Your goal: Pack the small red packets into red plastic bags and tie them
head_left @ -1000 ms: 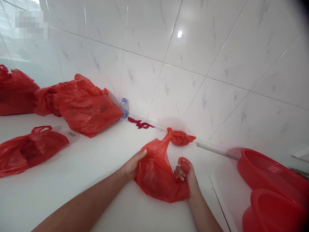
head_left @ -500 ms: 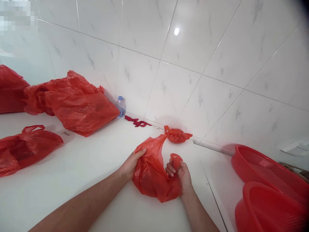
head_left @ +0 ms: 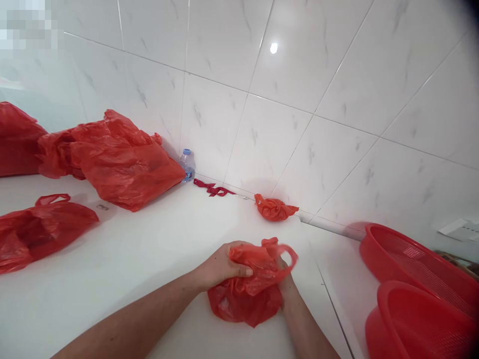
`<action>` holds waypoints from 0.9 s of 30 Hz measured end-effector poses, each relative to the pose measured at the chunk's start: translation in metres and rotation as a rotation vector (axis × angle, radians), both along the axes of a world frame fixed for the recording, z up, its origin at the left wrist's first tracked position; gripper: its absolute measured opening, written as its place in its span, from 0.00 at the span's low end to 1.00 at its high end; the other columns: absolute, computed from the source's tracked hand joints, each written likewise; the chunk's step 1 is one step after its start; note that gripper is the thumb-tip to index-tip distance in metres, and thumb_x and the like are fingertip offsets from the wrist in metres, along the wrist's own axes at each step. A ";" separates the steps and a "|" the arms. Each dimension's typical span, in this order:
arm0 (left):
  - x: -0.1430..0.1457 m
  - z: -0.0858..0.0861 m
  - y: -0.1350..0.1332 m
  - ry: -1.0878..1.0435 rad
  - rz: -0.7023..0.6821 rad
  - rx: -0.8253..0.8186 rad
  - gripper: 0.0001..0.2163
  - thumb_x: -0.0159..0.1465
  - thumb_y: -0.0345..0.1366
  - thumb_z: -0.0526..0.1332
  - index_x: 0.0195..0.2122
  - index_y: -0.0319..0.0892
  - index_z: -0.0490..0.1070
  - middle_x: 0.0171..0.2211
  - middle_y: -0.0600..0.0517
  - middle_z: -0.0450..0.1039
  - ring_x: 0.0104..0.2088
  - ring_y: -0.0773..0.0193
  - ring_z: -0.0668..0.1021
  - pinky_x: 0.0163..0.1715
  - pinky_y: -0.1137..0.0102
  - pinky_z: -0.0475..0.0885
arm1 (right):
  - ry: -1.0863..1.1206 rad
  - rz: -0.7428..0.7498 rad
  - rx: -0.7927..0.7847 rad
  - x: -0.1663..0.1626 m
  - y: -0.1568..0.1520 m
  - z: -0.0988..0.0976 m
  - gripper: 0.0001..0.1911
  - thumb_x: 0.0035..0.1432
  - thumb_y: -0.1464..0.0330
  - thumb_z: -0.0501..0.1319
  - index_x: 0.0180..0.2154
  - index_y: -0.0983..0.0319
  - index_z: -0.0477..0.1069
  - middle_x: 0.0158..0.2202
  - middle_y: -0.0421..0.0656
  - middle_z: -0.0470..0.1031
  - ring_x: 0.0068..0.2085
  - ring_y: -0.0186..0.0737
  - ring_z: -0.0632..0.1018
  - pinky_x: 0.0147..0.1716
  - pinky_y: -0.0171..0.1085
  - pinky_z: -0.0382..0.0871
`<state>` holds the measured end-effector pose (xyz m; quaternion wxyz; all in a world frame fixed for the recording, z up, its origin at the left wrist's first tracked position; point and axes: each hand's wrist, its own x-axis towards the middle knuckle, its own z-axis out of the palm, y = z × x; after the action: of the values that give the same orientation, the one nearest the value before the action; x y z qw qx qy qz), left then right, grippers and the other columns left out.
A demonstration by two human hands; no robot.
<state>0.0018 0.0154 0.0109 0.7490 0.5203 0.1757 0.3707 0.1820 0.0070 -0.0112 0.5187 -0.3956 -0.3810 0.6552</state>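
Observation:
A thin red plastic bag [head_left: 245, 304] is between my hands, low in the middle of the view over the white tabletop [head_left: 160, 244]. My left hand [head_left: 224, 267] is closed on the bag's gathered upper part, thumb on top and fingers behind. My right hand [head_left: 285, 276] is at the bag's right side, mostly hidden behind the plastic, so its fingers do not show. One handle loop [head_left: 294, 259] sticks out to the right above it. The bag's lower part bulges; its contents cannot be made out.
A small knotted red bag [head_left: 276, 209] lies by the tiled wall, near a dark red ribbon [head_left: 215, 188] and a plastic bottle [head_left: 187, 164]. Large red bags [head_left: 130, 164] stand left, with another bag [head_left: 48, 229] in front. Red baskets [head_left: 389, 309] are at the right.
My left hand has folded the bag's upper part over to the right, toward my right hand. The two hands are closer together, and a handle loop now shows on the right.

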 end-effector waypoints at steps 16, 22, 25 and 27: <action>0.007 -0.009 0.004 -0.015 0.356 -0.334 0.17 0.57 0.45 0.63 0.44 0.40 0.70 0.35 0.44 0.79 0.36 0.52 0.79 0.40 0.57 0.71 | -0.037 0.017 0.023 -0.002 -0.007 0.005 0.25 0.52 0.50 0.61 0.45 0.59 0.69 0.13 0.29 0.53 0.14 0.25 0.49 0.14 0.28 0.50; 0.014 -0.015 0.000 0.082 0.307 -0.127 0.13 0.56 0.45 0.63 0.38 0.42 0.71 0.30 0.49 0.78 0.34 0.54 0.79 0.40 0.59 0.71 | -0.085 0.105 0.140 -0.005 -0.005 0.000 0.22 0.49 0.49 0.63 0.36 0.59 0.70 0.14 0.30 0.56 0.14 0.25 0.51 0.14 0.30 0.51; 0.018 -0.022 -0.002 0.158 0.236 -0.060 0.11 0.56 0.41 0.62 0.38 0.43 0.70 0.28 0.50 0.77 0.30 0.56 0.78 0.36 0.60 0.71 | -0.126 0.116 0.117 -0.006 -0.004 -0.002 0.21 0.51 0.49 0.62 0.26 0.61 0.69 0.13 0.31 0.55 0.14 0.25 0.53 0.15 0.31 0.53; 0.018 -0.024 -0.004 0.253 0.287 -0.003 0.13 0.57 0.37 0.60 0.43 0.44 0.67 0.29 0.50 0.76 0.30 0.58 0.77 0.36 0.61 0.71 | -0.166 0.094 0.078 -0.004 -0.002 -0.004 0.26 0.52 0.48 0.60 0.17 0.61 0.62 0.11 0.32 0.53 0.14 0.25 0.55 0.16 0.31 0.54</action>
<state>0.0196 0.0116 -0.0127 0.6610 0.5313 0.3416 0.4051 0.1778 0.0049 -0.0149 0.4691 -0.4099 -0.4658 0.6284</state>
